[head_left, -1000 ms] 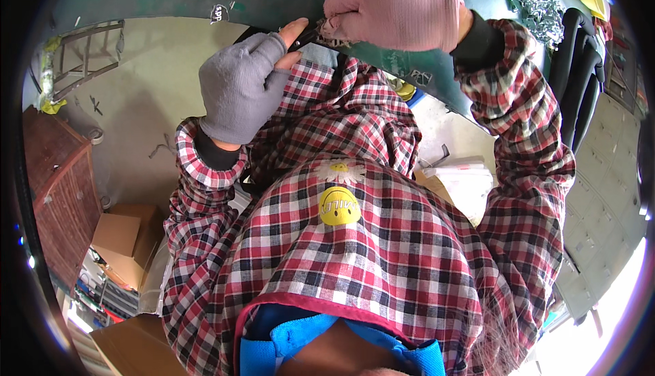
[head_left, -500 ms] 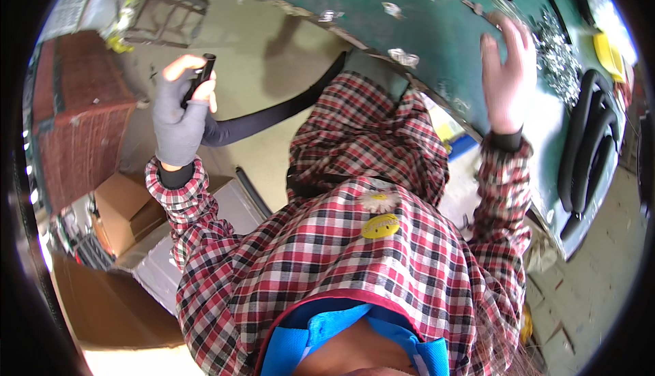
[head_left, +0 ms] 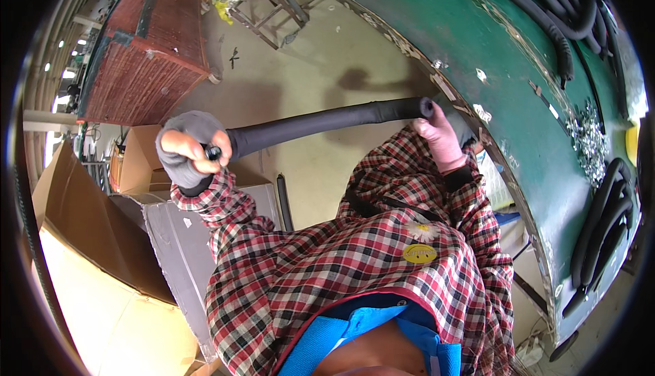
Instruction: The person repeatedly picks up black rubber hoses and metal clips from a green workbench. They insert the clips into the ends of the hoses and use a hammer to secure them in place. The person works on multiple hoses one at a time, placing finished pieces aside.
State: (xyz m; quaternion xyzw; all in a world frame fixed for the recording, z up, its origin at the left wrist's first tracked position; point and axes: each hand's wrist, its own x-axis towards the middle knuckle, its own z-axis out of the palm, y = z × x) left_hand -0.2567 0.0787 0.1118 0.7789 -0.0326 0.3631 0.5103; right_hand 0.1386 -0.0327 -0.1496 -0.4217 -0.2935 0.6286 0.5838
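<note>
A black foam tube (head_left: 321,124) is stretching between the person's two hands, bowing slightly and hanging above the floor (head_left: 293,79), to the left of the bench. Its hollow right end is facing the camera, with no fitting showing in it. The handling is seemingly standing partway: the tube is being held up at both ends, while how much is left to do on it is not showing.

The left hand (head_left: 184,145), in a grey glove with bare fingertips, is curling tightly around the tube's left part; its thumb and fingers are also pinching a small dark round piece (head_left: 213,152), and whether that is belonging to the tube I cannot tell. The right hand (head_left: 442,141), in a pink glove, is gripping the other end, thumb in front, fingers partly hidden. Both forearms are reaching forward, the left one spreading wide, the right one running close along the bench edge.

On the green bench (head_left: 501,49), further black tubes (head_left: 556,8) and bent black tubes (head_left: 600,226) are lying unheld, with a heap of silvery pieces (head_left: 587,137) between them. A grey box (head_left: 198,260) is standing below the left forearm.
</note>
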